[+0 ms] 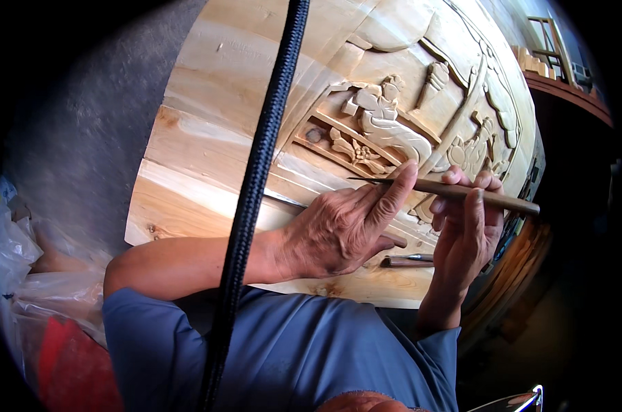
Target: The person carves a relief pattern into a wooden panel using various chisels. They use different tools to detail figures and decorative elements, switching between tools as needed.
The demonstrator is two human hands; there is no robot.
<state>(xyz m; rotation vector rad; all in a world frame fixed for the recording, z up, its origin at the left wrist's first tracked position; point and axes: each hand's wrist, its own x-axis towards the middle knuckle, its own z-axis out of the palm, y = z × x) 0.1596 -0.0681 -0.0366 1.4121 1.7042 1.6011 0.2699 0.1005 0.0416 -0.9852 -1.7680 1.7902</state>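
Note:
My right hand [465, 226] grips a carving chisel [493, 197] by its brown wooden handle, the thin dark blade pointing left over the board. Against that blade, near the handle, rests the extended index finger of my left hand [345, 226]. A second carving chisel [395, 239] passes through my left hand: its blade shows left of the knuckles and its handle end on the right, the middle hidden by the fingers. Beneath both hands lies a pale wooden panel [208, 141] carved in relief with a robed figure [386, 123], a flower [359, 151] and branches.
Another wooden-handled tool [408, 261] lies on the panel close to my right wrist. A black braided cable [259, 158] crosses the view from top to bottom. Clear plastic bags [50, 288] are at lower left. Wood pieces [534, 63] sit on a brown surface at upper right.

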